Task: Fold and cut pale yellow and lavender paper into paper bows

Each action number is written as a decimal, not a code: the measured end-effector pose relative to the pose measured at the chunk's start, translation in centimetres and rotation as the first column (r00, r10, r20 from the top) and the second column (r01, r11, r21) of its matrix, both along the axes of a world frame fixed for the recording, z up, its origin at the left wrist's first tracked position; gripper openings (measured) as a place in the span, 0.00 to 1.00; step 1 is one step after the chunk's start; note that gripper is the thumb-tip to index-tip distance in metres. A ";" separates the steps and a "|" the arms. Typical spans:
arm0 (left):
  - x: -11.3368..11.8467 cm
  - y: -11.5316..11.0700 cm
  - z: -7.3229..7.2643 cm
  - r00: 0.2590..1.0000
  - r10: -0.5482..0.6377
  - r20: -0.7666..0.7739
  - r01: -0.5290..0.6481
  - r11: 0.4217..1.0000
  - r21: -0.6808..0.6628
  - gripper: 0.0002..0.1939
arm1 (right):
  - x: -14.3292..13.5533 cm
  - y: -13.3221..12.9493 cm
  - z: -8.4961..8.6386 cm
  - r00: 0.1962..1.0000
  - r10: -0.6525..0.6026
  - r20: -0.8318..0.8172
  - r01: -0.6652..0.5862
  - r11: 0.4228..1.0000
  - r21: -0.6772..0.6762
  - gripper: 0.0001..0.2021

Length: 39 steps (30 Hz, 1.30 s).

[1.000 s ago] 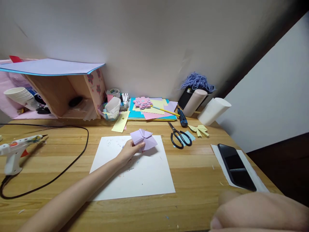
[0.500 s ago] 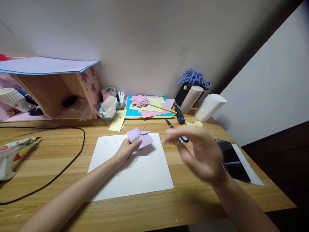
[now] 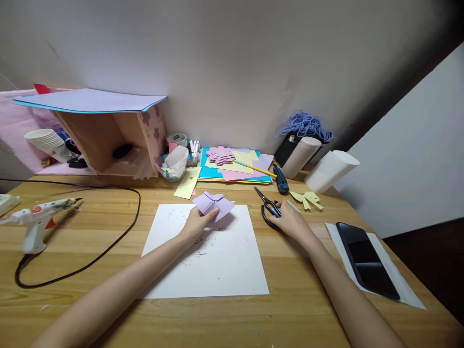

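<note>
My left hand pinches a folded piece of light purple paper between thumb and fingers, above a white sheet with small marks on it. My right hand is at the black-handled scissors, its fingers closed on the right handle loop. The scissors lie on the wooden table with their blades pointing away from me. Part of that loop is hidden under my fingers. Beyond this hand sits a yellow paper bow.
On the left are a glue gun and its black cable. A box, a plastic tub and coloured papers with a pink paper flower line the wall. A utility knife, white rolls and a phone are on the right.
My right hand has come down from the air onto the scissors' handle. My left hand still holds the purple paper. The whole view has shifted slightly.
</note>
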<state>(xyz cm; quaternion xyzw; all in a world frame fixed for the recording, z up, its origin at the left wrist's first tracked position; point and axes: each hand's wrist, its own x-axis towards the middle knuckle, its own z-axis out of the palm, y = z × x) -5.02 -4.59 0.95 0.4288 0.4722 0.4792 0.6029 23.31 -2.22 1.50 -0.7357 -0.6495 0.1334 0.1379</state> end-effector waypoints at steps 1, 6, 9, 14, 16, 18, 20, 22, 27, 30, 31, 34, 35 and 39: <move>-0.1 0.1 -0.1 1.000 0.012 -0.012 -0.011 1.000 0.010 0.27 | -0.2 -0.1 0.2 0.997 -0.015 -0.079 0.015 1.000 -0.002 0.13; -0.4 0.3 -0.1 0.998 0.045 -0.052 -0.042 0.998 0.049 0.26 | -1.6 -1.0 1.1 0.527 -0.005 -0.850 -0.222 0.964 -0.143 0.19; -0.5 0.4 -0.2 0.997 0.060 -0.057 -0.058 0.998 0.033 0.25 | -3.5 -2.2 1.0 -0.008 -0.042 -0.999 -0.513 0.858 -0.032 0.30; -0.7 0.7 -0.1 0.999 0.022 0.025 -0.022 1.000 0.008 0.27 | -6.1 -4.0 -0.4 -0.124 -0.275 -0.953 -0.793 0.605 -0.071 0.39; -0.8 0.9 0.0 0.998 -0.010 0.062 0.009 1.000 0.023 0.27 | -6.4 -4.3 -1.2 -0.114 -0.301 -0.947 -0.847 0.528 -0.066 0.40; -0.9 1.0 0.0 0.996 -0.032 0.083 0.030 0.999 0.034 0.27 | -6.3 -4.3 -1.8 -0.104 -0.300 -0.948 -0.872 0.485 -0.058 0.42; -1.0 1.1 -0.1 0.992 -0.042 0.115 0.039 0.999 0.026 0.26 | -6.2 -4.2 -2.2 -0.081 -0.300 -0.950 -0.887 0.457 -0.069 0.42; -1.0 1.2 -0.1 0.985 -0.043 0.169 0.042 0.999 0.010 0.25 | -6.1 -4.1 -2.3 -0.044 -0.300 -0.953 -0.895 0.435 -0.096 0.42; -0.9 1.2 0.0 0.979 -0.036 0.200 0.036 0.999 0.004 0.23 | -6.0 -4.1 -2.2 0.017 -0.279 -0.960 -0.894 0.425 -0.140 0.42; -0.8 1.1 0.1 0.984 -0.035 0.175 0.035 0.999 0.008 0.23 | -6.1 -4.3 -2.1 0.035 -0.264 -0.964 -0.880 0.448 -0.155 0.42; -0.8 1.1 0.1 0.985 -0.039 0.169 0.037 0.999 0.011 0.24 | -6.2 -4.3 -2.1 0.040 -0.258 -0.965 -0.875 0.457 -0.158 0.42; -0.9 1.3 -0.1 0.984 -0.040 0.171 0.039 0.999 0.010 0.23 | -6.3 -4.4 -2.1 0.049 -0.245 -0.968 -0.874 0.458 -0.160 0.41; -1.0 1.3 -0.1 0.982 -0.038 0.183 0.038 0.999 0.005 0.22 | -6.3 -4.4 -2.0 0.051 -0.242 -0.969 -0.877 0.453 -0.159 0.41; -1.0 1.5 -0.2 0.979 -0.049 0.196 0.051 0.999 -0.003 0.22 | -6.4 -4.3 -1.9 0.055 -0.232 -0.971 -0.885 0.438 -0.155 0.42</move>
